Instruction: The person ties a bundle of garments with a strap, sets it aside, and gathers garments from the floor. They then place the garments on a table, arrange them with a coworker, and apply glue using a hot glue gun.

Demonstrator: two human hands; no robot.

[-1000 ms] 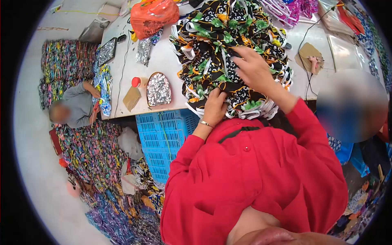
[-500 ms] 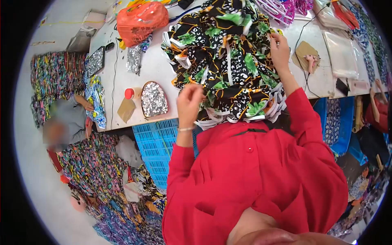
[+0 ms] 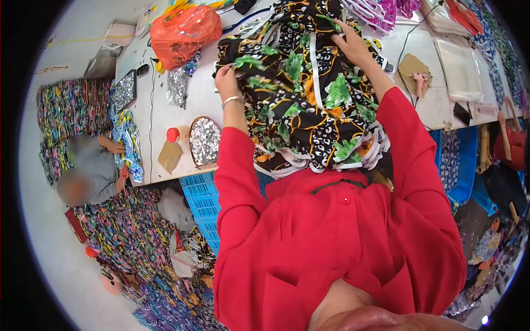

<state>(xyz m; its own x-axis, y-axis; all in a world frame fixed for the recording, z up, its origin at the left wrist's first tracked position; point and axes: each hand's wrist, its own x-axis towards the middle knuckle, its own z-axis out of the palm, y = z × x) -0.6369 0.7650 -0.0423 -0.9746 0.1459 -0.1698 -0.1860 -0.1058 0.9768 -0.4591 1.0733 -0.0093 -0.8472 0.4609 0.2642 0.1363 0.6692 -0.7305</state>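
Observation:
A heap of black printed fabric (image 3: 292, 110) with green leaves, orange lines and white trim lies on the table in front of me, its near edge hanging by my waist. At its upper left side, my left hand (image 3: 227, 83) is closed on the fabric's edge, thumb and fingers pinched together. My right hand (image 3: 353, 47) rests on the upper right part of the same fabric, with thumb and fingers apart. Folds of cloth partly hide the fingertips of both hands.
Left on the table (image 3: 165, 116) are an orange plastic bag (image 3: 185, 36), a tray of silvery pieces (image 3: 205, 142) and a red-capped jar (image 3: 173, 134). Clear plastic bags (image 3: 457, 69) lie right. A co-worker (image 3: 94, 160) sits left beside bundled fabric. Blue crates (image 3: 201, 204) stand below.
My left hand has moved up and left from above the near part of the fabric to its left edge. My right hand has shifted up and left onto the fabric, which now lies more spread out.

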